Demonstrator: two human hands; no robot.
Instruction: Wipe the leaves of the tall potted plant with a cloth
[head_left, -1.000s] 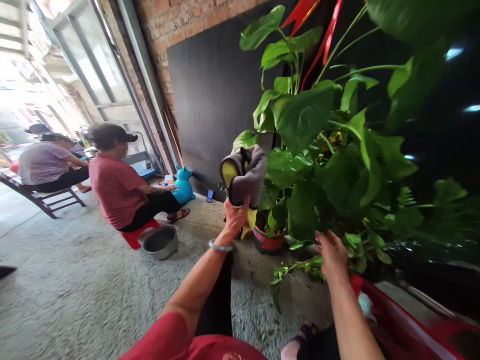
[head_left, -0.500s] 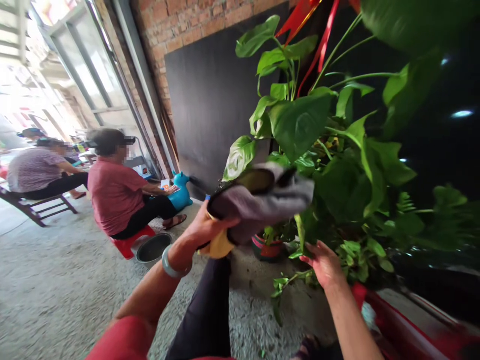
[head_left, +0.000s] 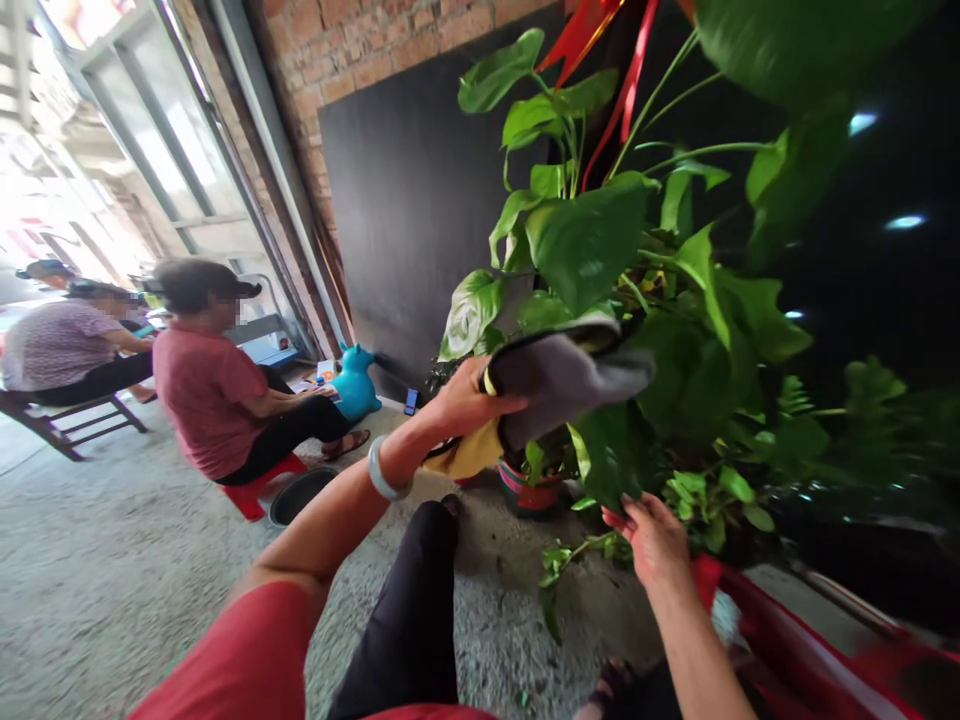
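Where glossy leaves (head_left: 585,240) crowd, soft grey cloth (head_left: 562,375)

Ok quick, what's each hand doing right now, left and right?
Left hand: closed on a grey and yellow cloth, laid against the plant's leaves.
Right hand: open, fingers at a low leaf, gripping nothing.

The left hand (head_left: 466,400) reaches forward on an outstretched arm, fingers clenched in a grip, a pale bangle at the wrist. The right hand (head_left: 654,537) is lower, palm down, fingers loosely spread.
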